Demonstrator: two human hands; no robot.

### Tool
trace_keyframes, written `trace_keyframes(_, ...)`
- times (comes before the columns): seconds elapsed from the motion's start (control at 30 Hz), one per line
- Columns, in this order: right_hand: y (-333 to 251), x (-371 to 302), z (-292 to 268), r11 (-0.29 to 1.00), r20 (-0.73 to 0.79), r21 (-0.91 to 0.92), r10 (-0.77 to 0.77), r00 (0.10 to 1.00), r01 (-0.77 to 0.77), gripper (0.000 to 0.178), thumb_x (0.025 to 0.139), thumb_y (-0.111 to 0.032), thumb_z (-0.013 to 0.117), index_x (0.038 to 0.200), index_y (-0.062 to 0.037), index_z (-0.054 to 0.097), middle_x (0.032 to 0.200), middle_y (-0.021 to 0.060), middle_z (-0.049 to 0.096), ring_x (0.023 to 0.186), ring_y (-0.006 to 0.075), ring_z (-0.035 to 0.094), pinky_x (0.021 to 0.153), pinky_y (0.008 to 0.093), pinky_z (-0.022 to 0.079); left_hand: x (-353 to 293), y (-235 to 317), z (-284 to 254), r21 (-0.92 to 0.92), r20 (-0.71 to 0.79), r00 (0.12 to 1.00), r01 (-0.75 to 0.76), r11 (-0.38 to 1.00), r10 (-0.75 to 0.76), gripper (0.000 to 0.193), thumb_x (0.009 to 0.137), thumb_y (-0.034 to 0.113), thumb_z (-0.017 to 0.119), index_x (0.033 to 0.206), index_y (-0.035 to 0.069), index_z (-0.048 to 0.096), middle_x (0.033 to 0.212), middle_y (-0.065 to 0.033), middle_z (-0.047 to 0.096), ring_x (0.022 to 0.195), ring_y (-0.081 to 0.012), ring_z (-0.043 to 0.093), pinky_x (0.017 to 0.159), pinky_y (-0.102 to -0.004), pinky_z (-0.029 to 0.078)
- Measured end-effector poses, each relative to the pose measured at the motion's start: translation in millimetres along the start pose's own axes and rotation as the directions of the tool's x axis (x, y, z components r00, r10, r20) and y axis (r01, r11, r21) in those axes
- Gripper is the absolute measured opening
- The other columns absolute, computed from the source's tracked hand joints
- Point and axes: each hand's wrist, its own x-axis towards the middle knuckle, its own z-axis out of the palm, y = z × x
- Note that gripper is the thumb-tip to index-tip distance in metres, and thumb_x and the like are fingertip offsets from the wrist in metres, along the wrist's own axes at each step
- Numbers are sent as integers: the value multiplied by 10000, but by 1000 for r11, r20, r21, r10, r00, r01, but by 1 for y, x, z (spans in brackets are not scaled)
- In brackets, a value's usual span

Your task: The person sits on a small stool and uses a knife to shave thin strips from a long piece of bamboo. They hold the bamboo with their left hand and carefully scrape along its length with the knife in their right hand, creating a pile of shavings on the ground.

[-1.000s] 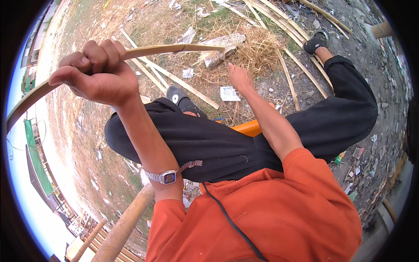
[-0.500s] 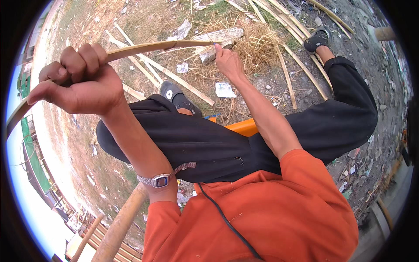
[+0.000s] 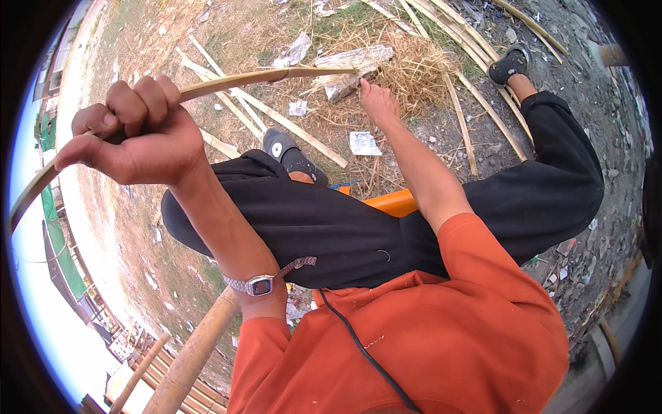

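A long, slightly bent bamboo strip runs from the left rim across to the middle top. My left hand, raised at the left, has its fingers wrapped round it. The strip's far end tapers over a pale block of wood on the ground. Close by that end, a little below and to its right, is my right hand. Its fingers are curled closed, and what they hold, if anything, is hidden behind them.
More split bamboo strips lie on the ground left and upper right. Dry shavings heap beside the block. Paper scraps and litter are scattered about. An orange seat edge shows between my legs. Thick bamboo poles stand lower left.
My right hand has drawn slightly down and right, away from the strip's end. My left hand keeps its grip on the strip. The whole view has shifted a little.
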Motion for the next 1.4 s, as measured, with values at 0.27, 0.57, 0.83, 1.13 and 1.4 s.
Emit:
trace_keyframes(0.27,44,40,12,949,25,-312,-46,999,52,565,892,-516,380,827,-21,644,805,177,658,778,306,656,671,417,510,6,-1,3,-10,-208,977,-55,998,51,440,898,527,378,676,152,315,489,51,170,412,-66,131,377,-240,149)
trace_keyframes(0.57,-35,-34,-85,962,-5,220,-164,986,161,435,936,-382,324,989,13,498,801,253,600,813,411,585,737,486,440,-10,10,10,-31,-216,976,-28,999,20,446,895,523,398,670,152,297,504,51,152,424,-77,141,415,-247,168)
trace_keyframes(0.83,-34,-14,-39,981,45,132,-146,988,139,386,946,-335,306,1021,-8,499,826,281,593,828,452,573,751,533,423,-12,10,15,-57,-235,971,-69,996,54,422,899,467,443,674,129,326,483,42,228,406,-69,199,387,-241,194)
trace_keyframes(1.13,7,13,6,990,36,11,-140,989,140,310,949,-328,337,961,-41,454,772,278,601,731,452,596,644,529,478,-17,10,24,-39,-167,985,-47,998,40,409,927,482,354,721,130,324,511,38,191,419,-66,141,392,-235,158)
trace_keyframes(1.4,25,61,1,885,146,-330,-295,944,328,159,869,-143,433,999,-58,467,909,182,649,868,323,640,706,431,524,-7,6,37,20,-199,977,-68,998,70,380,926,458,384,733,135,339,515,44,198,410,-55,154,380,-218,170)
